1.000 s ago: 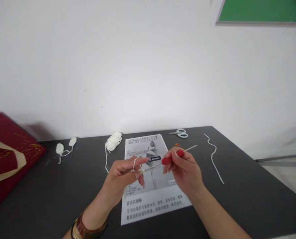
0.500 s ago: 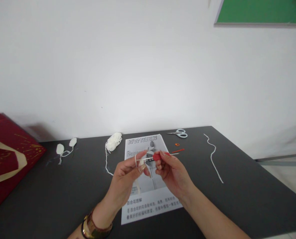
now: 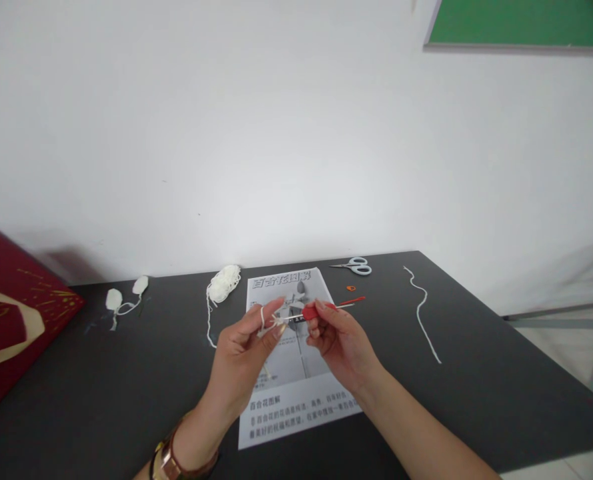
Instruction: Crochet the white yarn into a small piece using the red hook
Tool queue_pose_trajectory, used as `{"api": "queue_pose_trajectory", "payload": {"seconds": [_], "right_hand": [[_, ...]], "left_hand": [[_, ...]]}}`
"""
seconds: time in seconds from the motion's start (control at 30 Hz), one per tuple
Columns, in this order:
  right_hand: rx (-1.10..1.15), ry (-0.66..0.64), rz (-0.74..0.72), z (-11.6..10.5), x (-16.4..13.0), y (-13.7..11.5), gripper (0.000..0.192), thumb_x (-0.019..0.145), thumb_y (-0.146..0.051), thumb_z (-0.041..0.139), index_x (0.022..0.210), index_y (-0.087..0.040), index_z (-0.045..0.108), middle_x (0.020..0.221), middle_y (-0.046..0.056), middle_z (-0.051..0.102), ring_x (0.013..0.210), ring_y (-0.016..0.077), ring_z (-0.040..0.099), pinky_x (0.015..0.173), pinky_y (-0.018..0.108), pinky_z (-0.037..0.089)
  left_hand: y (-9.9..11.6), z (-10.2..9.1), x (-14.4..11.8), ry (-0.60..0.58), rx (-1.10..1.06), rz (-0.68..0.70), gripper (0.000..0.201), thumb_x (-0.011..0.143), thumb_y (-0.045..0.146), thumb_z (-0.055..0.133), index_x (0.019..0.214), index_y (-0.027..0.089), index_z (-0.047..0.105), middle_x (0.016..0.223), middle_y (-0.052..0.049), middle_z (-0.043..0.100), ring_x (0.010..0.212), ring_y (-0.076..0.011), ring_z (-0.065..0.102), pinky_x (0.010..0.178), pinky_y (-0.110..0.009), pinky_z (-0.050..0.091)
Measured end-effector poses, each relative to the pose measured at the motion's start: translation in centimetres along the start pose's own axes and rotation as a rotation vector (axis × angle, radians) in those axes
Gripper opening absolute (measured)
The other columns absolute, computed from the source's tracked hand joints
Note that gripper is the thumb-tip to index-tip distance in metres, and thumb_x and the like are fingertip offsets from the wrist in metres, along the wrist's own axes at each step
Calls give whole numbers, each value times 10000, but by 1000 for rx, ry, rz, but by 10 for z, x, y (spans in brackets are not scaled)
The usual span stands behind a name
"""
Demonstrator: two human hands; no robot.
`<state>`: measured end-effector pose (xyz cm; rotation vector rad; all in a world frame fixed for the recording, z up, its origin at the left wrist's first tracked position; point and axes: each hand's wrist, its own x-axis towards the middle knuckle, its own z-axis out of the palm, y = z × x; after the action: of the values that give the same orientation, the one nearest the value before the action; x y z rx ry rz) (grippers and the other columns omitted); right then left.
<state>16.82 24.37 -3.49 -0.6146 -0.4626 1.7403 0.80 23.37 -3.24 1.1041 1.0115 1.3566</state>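
Above the printed sheet [image 3: 296,373] on the dark table [image 3: 476,400], the left hand [image 3: 244,350] pinches white yarn [image 3: 262,319] looped over its forefinger, while the right hand [image 3: 339,337] grips a red-handled crochet hook [image 3: 310,312]. Only a tiny start hangs there; most of the yarn bundle [image 3: 222,283] seems unused.

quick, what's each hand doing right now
Left hand: closed, pinching white yarn looped over the forefinger.
Right hand: closed on the red-handled crochet hook.
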Motion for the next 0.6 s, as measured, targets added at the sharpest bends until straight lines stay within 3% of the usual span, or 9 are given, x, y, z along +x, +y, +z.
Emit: {"api": "queue_pose_trajectory", "payload": {"seconds": [0.33,0.47,0.6], "right_hand": [[-62,52,-76,2,-1,5,192,699,-270,767,787,-107,718,588,8,680,476,76,588,509,185,574],[-228,76,-280,6,-7,10,161,760,-299,717,804,-145,727,630,15,695,525,93,608,549,206,558],[-621,58,-629,4,-19,18,126,822,-216,644,897,-222,745,790,52,740,675,161,666,658,288,563]], "left_hand": [[-6,6,-1,71,9,-4,429,681,233,770,1102,270,697,904,-15,681,893,-173,579,831,-288,441],[-4,7,1,96,87,39,418,691,229,758,1103,270,699,845,-4,639,905,-182,567,850,-297,432],[0,12,1,153,19,20,407,682,211,766,1082,261,709,807,14,625,862,-154,559,883,-288,412]]}}
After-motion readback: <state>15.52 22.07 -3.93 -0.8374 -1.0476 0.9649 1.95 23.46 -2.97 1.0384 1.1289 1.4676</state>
